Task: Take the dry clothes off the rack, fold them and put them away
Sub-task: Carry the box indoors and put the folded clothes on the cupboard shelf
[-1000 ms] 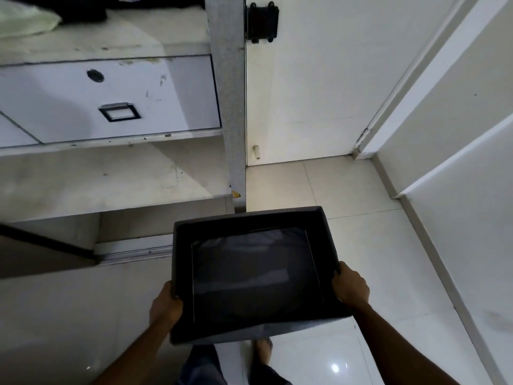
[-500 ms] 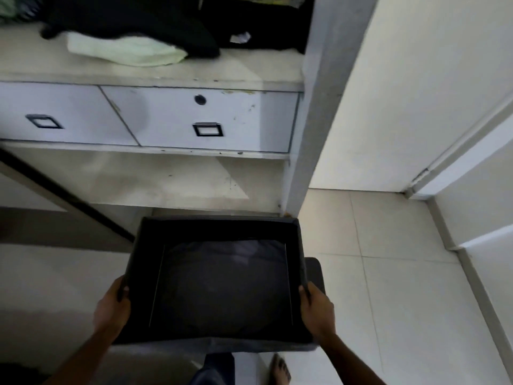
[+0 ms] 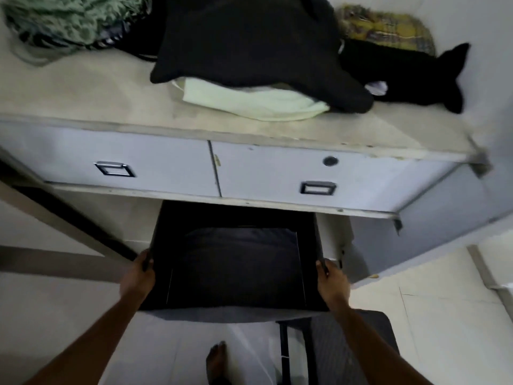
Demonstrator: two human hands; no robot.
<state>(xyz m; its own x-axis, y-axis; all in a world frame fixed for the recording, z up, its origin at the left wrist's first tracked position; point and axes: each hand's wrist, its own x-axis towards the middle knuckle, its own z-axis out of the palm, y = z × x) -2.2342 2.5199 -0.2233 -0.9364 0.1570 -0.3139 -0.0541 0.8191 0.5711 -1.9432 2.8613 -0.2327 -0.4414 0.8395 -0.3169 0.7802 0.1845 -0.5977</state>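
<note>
On the shelf [image 3: 83, 101] above two drawers [image 3: 155, 165] lies a black garment [image 3: 249, 43], partly covering a pale folded cloth [image 3: 249, 104], with a green fuzzy cloth [image 3: 69, 18] at far left. Below the drawers, a black bin [image 3: 236, 215] has its far end tucked under their ledge; dark folded clothes [image 3: 238, 259] fill its bottom. The left hand [image 3: 137, 279] has its fingers grasping the bin's left rim, and the right hand [image 3: 331, 282] has its fingers grasping the right rim.
</note>
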